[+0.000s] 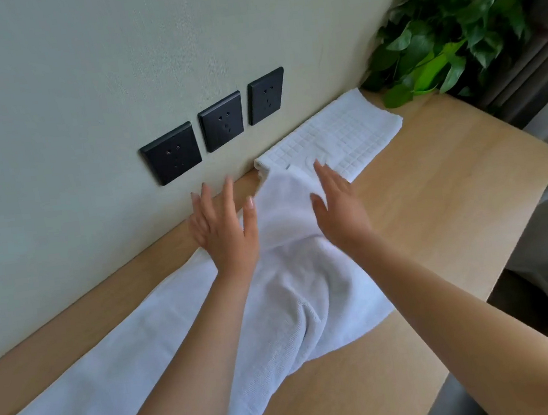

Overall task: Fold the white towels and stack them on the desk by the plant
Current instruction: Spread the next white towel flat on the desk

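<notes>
Head view: on the wooden worktop (438, 208), a folded waffle-weave towel (343, 136) lies against the wall just beside the plant (443, 24). Farther from the plant, a long unfolded white towel (294, 273) runs along the worktop, bunched in the middle. Left hand (223, 227) and right hand (338, 206) rest flat on it, fingers spread, each grip open, grasping nothing. Bare worktop stretches toward the rounded corner past the plant.

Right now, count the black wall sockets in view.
3, in a row on the pale wall above the wooden desk: left socket, middle socket, right socket. More may lie outside the frame.
</notes>
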`<state>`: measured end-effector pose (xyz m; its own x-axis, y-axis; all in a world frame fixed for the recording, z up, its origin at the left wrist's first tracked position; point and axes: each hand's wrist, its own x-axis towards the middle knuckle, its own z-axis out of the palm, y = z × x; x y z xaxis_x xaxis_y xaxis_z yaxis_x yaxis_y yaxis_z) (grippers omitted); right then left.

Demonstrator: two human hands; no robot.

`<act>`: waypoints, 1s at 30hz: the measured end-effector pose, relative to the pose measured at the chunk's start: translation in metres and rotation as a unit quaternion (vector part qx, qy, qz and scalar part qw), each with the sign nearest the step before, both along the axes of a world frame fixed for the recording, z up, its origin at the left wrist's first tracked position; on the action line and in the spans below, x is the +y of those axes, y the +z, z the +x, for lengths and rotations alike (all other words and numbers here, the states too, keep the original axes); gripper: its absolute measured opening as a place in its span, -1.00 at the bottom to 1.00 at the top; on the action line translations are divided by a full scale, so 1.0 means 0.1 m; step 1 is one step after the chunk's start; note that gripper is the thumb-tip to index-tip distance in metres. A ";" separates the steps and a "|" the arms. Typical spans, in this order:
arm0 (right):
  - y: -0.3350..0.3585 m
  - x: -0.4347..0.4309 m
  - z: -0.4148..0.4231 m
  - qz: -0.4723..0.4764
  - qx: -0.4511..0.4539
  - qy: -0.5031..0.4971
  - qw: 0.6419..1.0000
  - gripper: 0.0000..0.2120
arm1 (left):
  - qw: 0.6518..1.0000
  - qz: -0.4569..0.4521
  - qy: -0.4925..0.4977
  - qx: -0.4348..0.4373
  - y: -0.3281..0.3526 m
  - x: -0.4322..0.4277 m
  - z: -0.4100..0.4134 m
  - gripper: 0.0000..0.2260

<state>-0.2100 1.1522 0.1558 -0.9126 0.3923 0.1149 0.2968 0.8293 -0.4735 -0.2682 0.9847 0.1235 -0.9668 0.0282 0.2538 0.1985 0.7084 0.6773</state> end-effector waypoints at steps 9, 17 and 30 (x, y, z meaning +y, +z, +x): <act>-0.92 -0.66 0.62 0.059 -0.217 0.248 0.942 -0.25 | 0.945 -0.268 -0.087 -0.166 -0.90 -0.66 0.86 -0.42; -0.91 -0.80 0.89 0.080 -0.239 0.266 0.930 -0.24 | 0.939 -0.292 -0.086 -0.157 -0.87 -0.85 1.17 -0.53; -0.84 -1.18 1.29 0.045 -0.195 0.307 0.930 -0.28 | 0.977 -0.160 -0.064 -0.130 -0.67 -1.70 1.87 -0.49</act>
